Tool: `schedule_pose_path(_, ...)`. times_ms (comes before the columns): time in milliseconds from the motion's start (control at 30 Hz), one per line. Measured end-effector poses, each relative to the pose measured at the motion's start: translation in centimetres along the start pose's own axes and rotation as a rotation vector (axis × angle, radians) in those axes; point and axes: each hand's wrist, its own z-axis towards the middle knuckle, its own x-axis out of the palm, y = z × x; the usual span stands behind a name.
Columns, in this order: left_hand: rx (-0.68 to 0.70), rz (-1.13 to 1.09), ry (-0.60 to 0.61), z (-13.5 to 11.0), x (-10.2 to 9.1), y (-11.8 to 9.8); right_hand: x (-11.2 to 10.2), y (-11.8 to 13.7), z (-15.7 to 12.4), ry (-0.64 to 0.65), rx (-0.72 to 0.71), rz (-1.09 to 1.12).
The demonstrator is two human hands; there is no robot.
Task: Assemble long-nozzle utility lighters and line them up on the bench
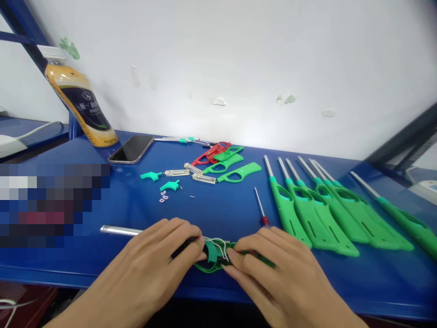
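My left hand [160, 255] and my right hand [276, 269] meet near the front edge of the blue table [218, 214]. Both pinch a partly open green lighter [215, 257] with white wires showing at its middle. Its silver metal tube [119, 230] sticks out to the left past my left fingers. The fingers of both hands are closed on the lighter's body, hiding most of it.
Several finished green long-nosed lighters [327, 214] lie in a row on the right. A small red-handled screwdriver [261, 209] lies just beyond my right hand. Green and red shell halves [225, 161], small parts [164, 182], a phone [131, 149] and a tilted bottle [82, 107] sit farther back.
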Motion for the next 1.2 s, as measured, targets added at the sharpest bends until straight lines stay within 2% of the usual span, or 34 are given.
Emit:
schedule_pose_path(200, 0.047, 0.009, 0.136, 0.8, -0.7, -0.1, 0.4, -0.4, -0.1, -0.020, -0.014, -0.009)
schedule_pose_path(233, 0.054, 0.019, 0.131, 1.0, -0.5, -0.1, 0.4, -0.5, -0.2, -0.026, -0.022, -0.009)
schedule_pose_path(367, 0.051, 0.094, -0.009, 1.6, 0.0, -0.1, 0.5, -0.5, -0.2, -0.050, -0.045, -0.016)
schedule_pose_path(500, 0.111, 0.120, 0.068, 2.2, -0.6, 0.0, 0.3, -0.3, 0.0, -0.058, -0.052, -0.042)
schedule_pose_path(633, 0.130, 0.116, 0.027, 2.4, -1.0, 0.0, 0.1, -0.2, 0.2, -0.073, -0.062, -0.059)
schedule_pose_path(1000, 0.126, 0.127, 0.056, 2.2, -0.7, 0.0, 0.2, -0.1, 0.2, -0.122, -0.008, -0.068)
schedule_pose_path(1200, 0.082, 0.034, 0.033, 1.7, -0.3, 0.2, -0.1, -0.6, 0.3, -0.083, 0.032, 0.078)
